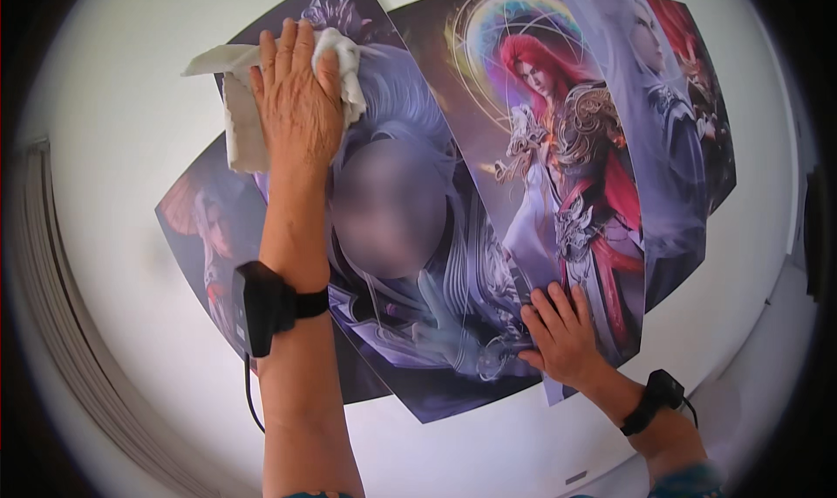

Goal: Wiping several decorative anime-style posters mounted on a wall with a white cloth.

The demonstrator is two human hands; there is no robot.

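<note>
My left hand [295, 93] presses a bunched white cloth [243, 116] against the upper left of a large glossy poster [386, 93]. That poster shows a pale-haired figure in purple, with its face area blurred. The cloth spreads out from under the palm and past the poster's left edge. Lower right, my right hand [563, 341] rests palm down with fingers apart and holds nothing. It lies where the purple poster meets a second poster [484, 60] of a red-haired figure in ornate armour.
A pale purple poster [677, 191] and a red and dark one [719, 132] overlap at the right. Another poster [196, 236] shows at the left. All lie on a white surface [118, 171]. Ribbed grey material [59, 289] runs along the left. Black wrist devices [261, 308] trail cables.
</note>
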